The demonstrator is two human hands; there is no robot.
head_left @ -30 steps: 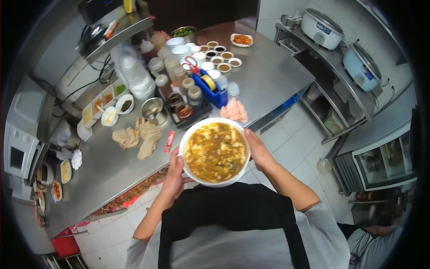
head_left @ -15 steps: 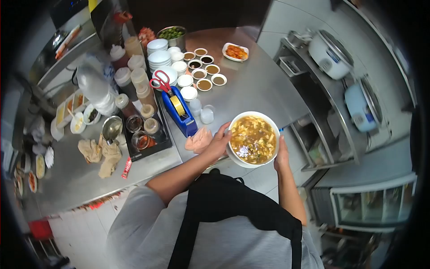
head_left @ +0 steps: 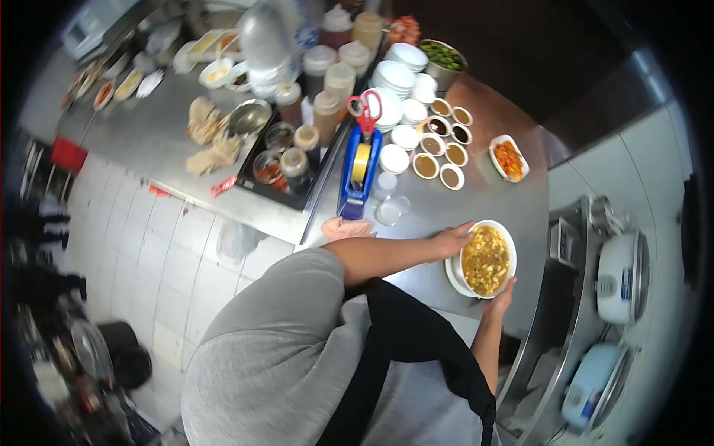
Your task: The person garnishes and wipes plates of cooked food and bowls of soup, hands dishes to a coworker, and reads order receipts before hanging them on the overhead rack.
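A white bowl of thick brown soup (head_left: 487,260) with egg-like yellow and white pieces is between my two hands. My left hand (head_left: 454,239) grips its left rim, the thumb on top. On the lower right side my right hand (head_left: 501,299) is closed round the bowl, most of its fingers hidden beneath. Under the bowl shows the edge of a white plate (head_left: 454,281); whether it rests on the counter I cannot tell. Sauce dishes (head_left: 425,166) and a dish of orange-red food (head_left: 509,159) stand beyond the bowl.
A blue tape dispenser (head_left: 354,193) with red scissors (head_left: 364,111), stacked white bowls (head_left: 394,77) and a black tray (head_left: 297,199) of bottles stand on the steel counter (head_left: 416,208). Two rice cookers (head_left: 619,279) occupy the right-hand shelf.
The view has turned, and the counter items appear shifted right. Both hands have carried the soup bowl from the counter's front edge to over its right part, keeping their grip.
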